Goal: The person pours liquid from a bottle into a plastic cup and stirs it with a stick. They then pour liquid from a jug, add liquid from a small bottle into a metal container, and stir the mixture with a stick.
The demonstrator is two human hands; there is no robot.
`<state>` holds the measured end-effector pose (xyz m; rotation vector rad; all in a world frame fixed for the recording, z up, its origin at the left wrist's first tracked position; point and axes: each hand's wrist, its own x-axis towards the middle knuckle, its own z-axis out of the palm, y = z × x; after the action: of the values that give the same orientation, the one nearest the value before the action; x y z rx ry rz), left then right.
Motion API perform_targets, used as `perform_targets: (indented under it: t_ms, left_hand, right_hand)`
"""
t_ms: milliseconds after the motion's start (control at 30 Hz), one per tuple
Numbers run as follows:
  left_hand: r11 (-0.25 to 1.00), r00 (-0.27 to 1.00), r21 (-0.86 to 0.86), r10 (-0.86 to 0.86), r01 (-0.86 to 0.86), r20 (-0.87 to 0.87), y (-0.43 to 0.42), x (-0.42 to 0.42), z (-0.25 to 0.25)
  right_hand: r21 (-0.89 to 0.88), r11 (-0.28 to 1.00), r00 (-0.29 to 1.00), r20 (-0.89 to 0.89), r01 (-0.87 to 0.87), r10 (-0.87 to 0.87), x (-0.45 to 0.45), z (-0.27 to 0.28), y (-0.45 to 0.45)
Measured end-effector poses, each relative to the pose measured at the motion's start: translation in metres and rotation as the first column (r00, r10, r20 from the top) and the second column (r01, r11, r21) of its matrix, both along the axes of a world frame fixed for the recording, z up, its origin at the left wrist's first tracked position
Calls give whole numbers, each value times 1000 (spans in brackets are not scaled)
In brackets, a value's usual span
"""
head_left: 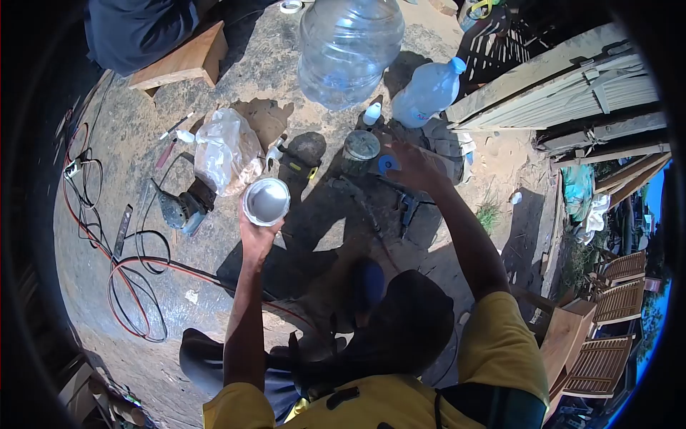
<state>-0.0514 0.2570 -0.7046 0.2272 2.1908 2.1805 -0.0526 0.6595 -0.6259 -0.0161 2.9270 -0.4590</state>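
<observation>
Left grip: container within; bag beyond, leftward; power tool at left. Right grip: jar at left; bottle beyond.

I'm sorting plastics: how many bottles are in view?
3: a big clear bottle at top, a blue-capped bottle to its right, and a small white bottle between and below. Others may be hidden.

At the top centre we see a large clear plastic bottle, with a smaller blue-capped jug just to its right; at upper left, a wooden stool; on the left, a power sander near looping red and black cables; at lower right, slatted wooden furniture; right of centre, a grass tuft.
</observation>
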Motion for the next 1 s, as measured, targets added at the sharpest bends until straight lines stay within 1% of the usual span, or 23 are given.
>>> perform_targets:
  t_ms: [33, 67, 133, 167, 233, 267, 333, 400, 433, 467, 500, 567, 600, 633, 667, 700, 733, 767, 800, 833, 900, 967, 1000]
  left_hand:
    - [1000, 1000, 13, -19, 19, -6, 2, -3, 0]
    - [998, 999, -61, -21, 19, -37, 4, -5, 1]
    - [999, 999, -36, -20, 19, -32, 4, -6, -10]
    - [1000, 1000, -7, -23, 23, -20, 5, -7, -11]
    - [999, 999, -14, -38, 38, -12, 10, -7, 9]
    - [999, 999, 26, -45, 45, -9, 9, -8, 4]
    - [992, 996, 99, -85, 83, 18, 2, -8, -6]
    - [986, 995, 133, -103, 100, 19, 0, -6, -16]
    - [973, 990, 198, -131, 118, 53, 0, -4, -18]
    - [956, 983, 261, -159, 131, 88, 0, -4, -19]
    - [958, 985, 259, -153, 126, 85, -2, -6, -24]
    - [971, 981, 194, -161, 138, 105, -5, -5, -34]
    - [973, 983, 192, -149, 127, 108, -6, -5, -34]
    - [981, 983, 131, -156, 143, 93, -7, -5, -33]
    - [985, 983, 69, -166, 160, 81, -7, -6, -33]
    - [986, 983, 67, -158, 152, 90, -7, -8, -30]
    - [963, 976, 229, -176, 144, 128, -4, -8, -27]
    - [916, 965, 384, -194, 114, 176, -1, -5, -26]
    - [915, 966, 379, -209, 138, 154, -1, -6, -27]
    - [918, 964, 369, -215, 146, 154, -4, -5, -31]
    - [751, 904, 656, -331, 78, 271, -9, -3, -30]
    - [931, 975, 325, -202, 163, 88, -7, -5, -29]
    - [935, 975, 316, -202, 162, 97, -11, -2, -29]
  right_hand:
    - [17, 998, 991, 119, 57, -58, 10, -25, -2]
    - [17, 998, 993, 105, 55, -57, 15, -44, -1]
    - [-73, 997, 999, -19, 38, -39, 20, -71, 2]
    - [-65, 997, 998, -45, 36, -39, 30, -76, 2]
    - [39, 999, 971, -234, -36, 44, 23, -69, 8]
    - [53, 998, 962, -267, -40, 53, 8, -48, 9]
    - [-31, 985, 927, -332, 172, -173, -6, 29, 2]
    - [-254, 964, 815, -540, 80, -210, -53, 120, 1]
    - [-161, 987, 732, -674, -14, -99, -80, 169, -3]
    - [43, 988, 532, -839, -148, 116, -117, 201, 5]
    - [42, 998, 586, -809, -36, 56, -143, 242, -7]
    - [209, 977, 694, -697, -44, 181, -210, 278, -2]
    - [289, 955, 747, -620, -65, 239, -243, 281, 2]
    - [364, 927, 796, -532, -94, 289, -269, 280, 5]
    - [360, 927, 798, -526, -106, 295, -285, 281, 4]
    - [404, 904, 872, -384, -137, 304, -297, 283, 3]
    - [442, 879, 926, -226, -180, 303, -304, 283, 0]
    - [423, 888, 935, -208, -179, 287, -308, 286, 1]
    - [392, 876, 863, -299, -279, 409, -323, 278, 15]
    - [383, 881, 870, -287, -279, 400, -329, 271, 15]
    - [435, 879, 911, -249, -198, 328, -323, 265, 0]
    - [497, 861, 932, -248, -113, 265, -314, 268, -17]
    - [524, 849, 937, -256, -71, 236, -311, 272, -22]
